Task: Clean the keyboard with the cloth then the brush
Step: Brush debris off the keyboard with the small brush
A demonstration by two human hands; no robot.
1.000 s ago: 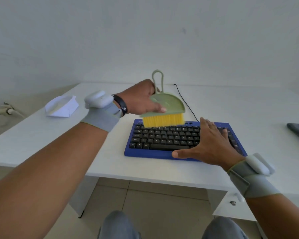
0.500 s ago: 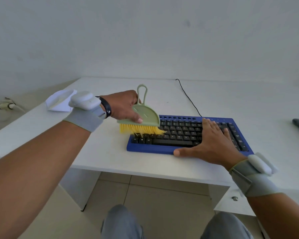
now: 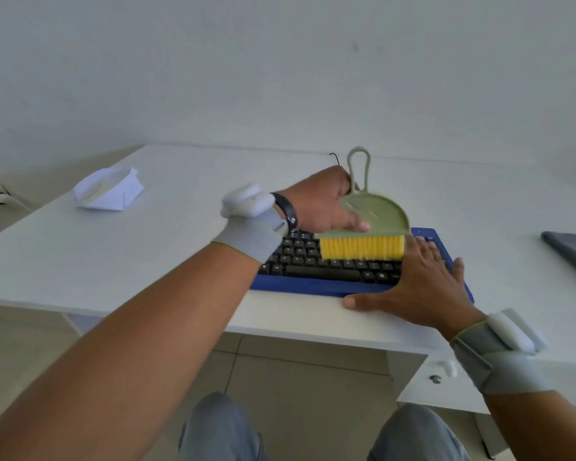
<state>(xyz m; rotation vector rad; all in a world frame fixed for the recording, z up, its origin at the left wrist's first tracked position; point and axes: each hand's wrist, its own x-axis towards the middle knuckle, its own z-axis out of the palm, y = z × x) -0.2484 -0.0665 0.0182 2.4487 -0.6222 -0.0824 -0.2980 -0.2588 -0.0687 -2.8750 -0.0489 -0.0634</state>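
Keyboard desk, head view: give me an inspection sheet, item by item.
Surface: white desk, keyboard near its front edge.
Job's things: blue keyboard with black keys; green brush, yellow bristles on the middle keys; white cloth folded at far left, apart from the keyboard.
Clutter: dark flat item at the right edge, cut off by the frame.
Hands: left hand grips the brush; right hand lies flat on the keyboard's right end, fingers straight.
Cables: thin black cable behind the left hand.
Surroundings: plain white wall; tiled floor; drawer knob under the desk.
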